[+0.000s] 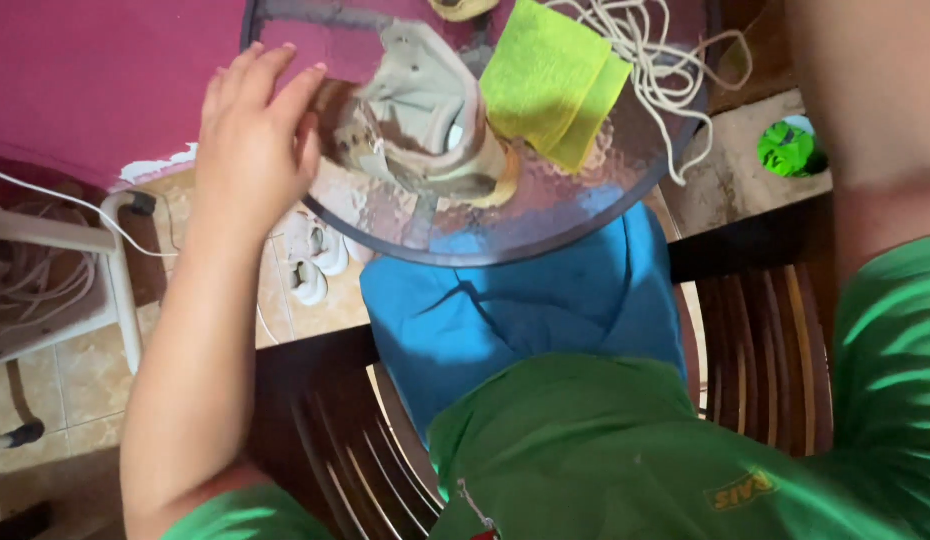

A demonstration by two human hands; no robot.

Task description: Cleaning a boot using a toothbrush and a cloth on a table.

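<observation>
- Looking straight down here: a small round glass desk [545,225] with a dark rim, and the person sits right up against its near edge, green shirt [585,450] and blue shorts [525,310] filling the bottom of the view.
- Left hand [253,140] is up at the left edge of the desk, fingers stretched out and loose, not gripping anything. Fingertips are just beside or maybe brushing the grey shoe [425,110]; can't tell for sure if there's actual contact.
- That grey shoe sits on the glass around the middle-left of the desk, worn and grubby looking, opening facing up, with a tan sole edge showing on its right side.
- Just right of the shoe, touching it, is a folded yellow-green cloth [555,80], lying toward the far edge.
- A tangle of whitish laces [655,70] sits at the far right edge of the desk, partly over the cloth's corner.
- Right hand isn't visible; only the upper arm [865,100] shows along the right side, so no idea what it's doing.
- Through and under the glass on the tiled floor: a pair of small white shoes [310,260].
- Off to the left, a white plastic chair [75,270] with a white cable [55,195] running across it.
- Dark wooden chair [765,350] under the person.
</observation>
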